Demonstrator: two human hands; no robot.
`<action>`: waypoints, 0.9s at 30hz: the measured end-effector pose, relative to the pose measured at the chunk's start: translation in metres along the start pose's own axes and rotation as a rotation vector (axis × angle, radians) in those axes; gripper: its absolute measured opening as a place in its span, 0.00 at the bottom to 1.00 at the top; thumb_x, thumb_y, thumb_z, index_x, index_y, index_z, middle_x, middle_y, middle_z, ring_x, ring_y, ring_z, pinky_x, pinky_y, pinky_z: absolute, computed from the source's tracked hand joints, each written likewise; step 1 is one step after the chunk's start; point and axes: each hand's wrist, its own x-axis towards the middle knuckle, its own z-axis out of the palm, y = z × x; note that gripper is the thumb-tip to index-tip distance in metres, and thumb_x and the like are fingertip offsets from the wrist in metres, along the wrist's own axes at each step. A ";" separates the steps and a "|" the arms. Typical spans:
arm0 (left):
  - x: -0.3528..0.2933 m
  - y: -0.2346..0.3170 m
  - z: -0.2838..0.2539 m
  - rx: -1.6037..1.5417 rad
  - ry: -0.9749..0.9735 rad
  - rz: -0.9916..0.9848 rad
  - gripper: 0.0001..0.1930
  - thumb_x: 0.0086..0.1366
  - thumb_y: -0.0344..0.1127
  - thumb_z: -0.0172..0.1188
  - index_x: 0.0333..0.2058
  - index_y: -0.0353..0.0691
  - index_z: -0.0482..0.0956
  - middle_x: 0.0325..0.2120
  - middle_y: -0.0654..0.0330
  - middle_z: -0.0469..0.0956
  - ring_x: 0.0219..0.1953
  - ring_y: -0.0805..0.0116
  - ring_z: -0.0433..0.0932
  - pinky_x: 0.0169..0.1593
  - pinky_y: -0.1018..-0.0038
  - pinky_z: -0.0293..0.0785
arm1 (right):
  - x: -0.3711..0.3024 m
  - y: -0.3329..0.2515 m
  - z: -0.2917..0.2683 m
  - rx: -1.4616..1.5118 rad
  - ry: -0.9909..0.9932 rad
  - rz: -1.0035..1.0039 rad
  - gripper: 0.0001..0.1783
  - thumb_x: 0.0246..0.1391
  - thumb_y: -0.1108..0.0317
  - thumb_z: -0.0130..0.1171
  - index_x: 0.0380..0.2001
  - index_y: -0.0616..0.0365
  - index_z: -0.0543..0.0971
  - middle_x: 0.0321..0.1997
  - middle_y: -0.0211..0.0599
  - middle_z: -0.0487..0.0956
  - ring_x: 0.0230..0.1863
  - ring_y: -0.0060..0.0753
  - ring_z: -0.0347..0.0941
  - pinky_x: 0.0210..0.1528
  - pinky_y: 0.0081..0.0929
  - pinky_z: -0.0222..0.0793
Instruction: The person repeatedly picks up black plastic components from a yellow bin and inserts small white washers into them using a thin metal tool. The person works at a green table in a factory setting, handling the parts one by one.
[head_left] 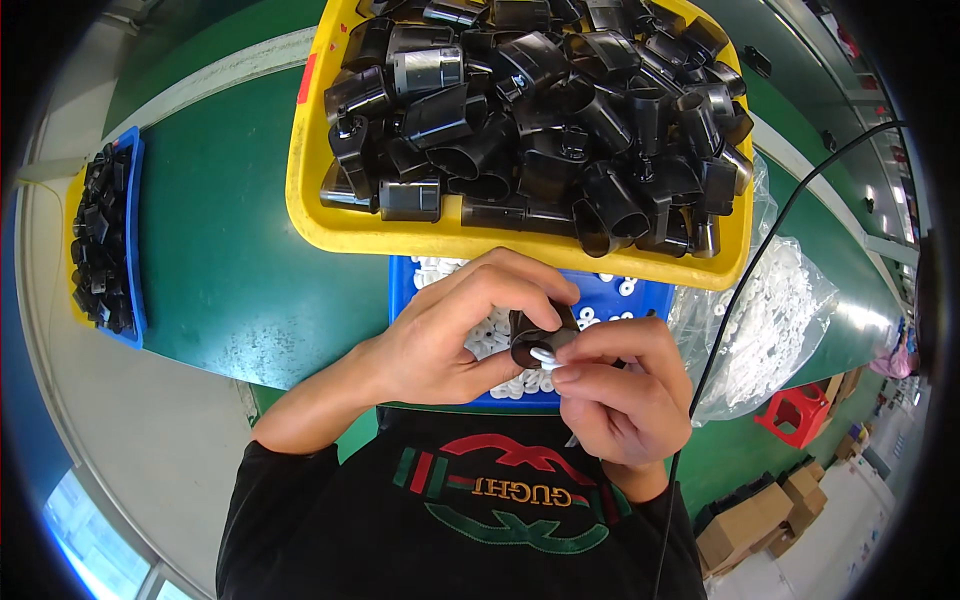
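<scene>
**Small white ring-shaped piece (543, 356) held at the open mouth of a short black plastic tube (529, 336)**

The left hand (435, 335) curls thumb and fingers around the tube, above a blue plastic tray (652, 297) scattered with more white pieces. The right hand (630, 390) pinches the white piece between thumb and forefinger; whether it is already inside the rim cannot be told. A yellow plastic bin (385, 238), heaped with similar black tubes (480, 140), stands just beyond on the green surface (220, 250).

The step in hand looks like fitting piece to tube. The next move seems to call for a steady left grip while the right fingertips line up the piece and press it in.
</scene>
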 end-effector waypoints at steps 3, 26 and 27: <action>0.000 0.002 0.000 0.023 -0.009 -0.005 0.19 0.56 0.24 0.68 0.44 0.41 0.69 0.49 0.42 0.74 0.52 0.51 0.77 0.51 0.63 0.76 | 0.000 0.001 -0.001 0.010 -0.047 -0.004 0.20 0.32 0.82 0.70 0.34 0.53 0.83 0.37 0.33 0.79 0.25 0.24 0.72 0.22 0.16 0.66; 0.000 0.002 0.003 0.016 0.074 0.110 0.19 0.54 0.22 0.69 0.43 0.36 0.73 0.48 0.44 0.73 0.48 0.50 0.79 0.48 0.60 0.79 | -0.012 -0.004 -0.010 0.358 0.123 0.037 0.13 0.38 0.84 0.64 0.31 0.60 0.80 0.34 0.42 0.79 0.30 0.28 0.74 0.29 0.21 0.69; 0.000 0.002 0.003 0.060 0.098 0.089 0.22 0.51 0.23 0.72 0.43 0.36 0.72 0.46 0.47 0.74 0.46 0.53 0.79 0.46 0.63 0.78 | -0.013 -0.004 -0.009 0.459 0.194 0.049 0.13 0.38 0.84 0.64 0.31 0.60 0.80 0.34 0.42 0.79 0.30 0.27 0.73 0.29 0.21 0.68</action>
